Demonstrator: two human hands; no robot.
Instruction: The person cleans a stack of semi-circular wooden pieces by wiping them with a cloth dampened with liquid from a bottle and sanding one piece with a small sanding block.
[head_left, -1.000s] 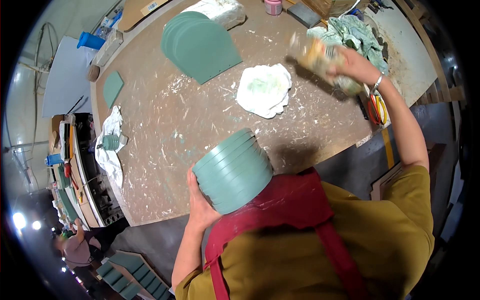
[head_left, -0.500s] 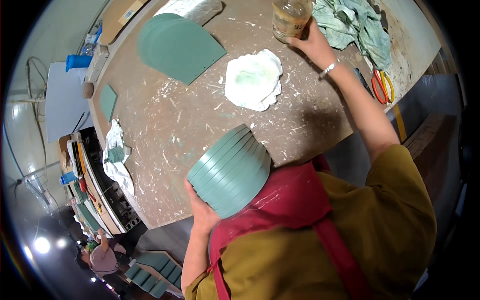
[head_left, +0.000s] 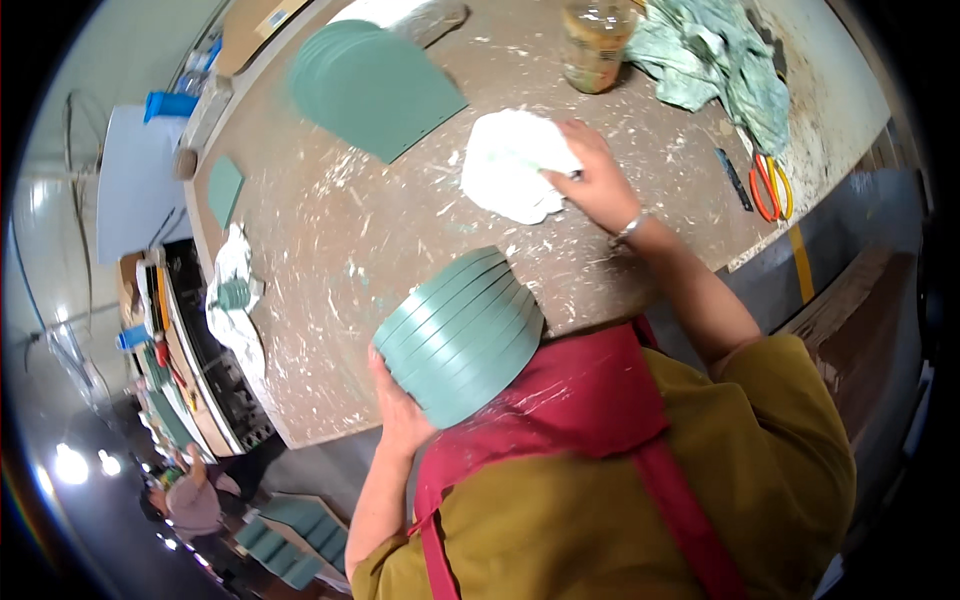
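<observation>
My left hand [head_left: 400, 412] is closed round the lower left edge of a stack of green sheets [head_left: 460, 340]. The stack is bent into a curve, its strip-like edges fanned out, and it rests against my red apron at the table's near edge. Farther off on the table, my right hand [head_left: 602, 188] grips the right edge of a crumpled white cloth [head_left: 512, 165] between thumb and fingers. Beyond that hand stands a glass jar [head_left: 594, 50] with brownish contents, apart from it. A fanned pile of flat green sheets with rounded ends [head_left: 375, 90] lies at the far left.
A green-stained rag [head_left: 715, 60] lies at the far right, near red and yellow-handled tools [head_left: 768, 190] and a dark slim tool [head_left: 733, 180]. A small green piece [head_left: 226, 190] and another white cloth [head_left: 238, 320] lie along the left edge. Another person [head_left: 200, 500] is at lower left.
My right hand has let go of the jar, come nearer and taken hold of the white cloth, whose green smear no longer shows. The left hand keeps its hold on the stack.
</observation>
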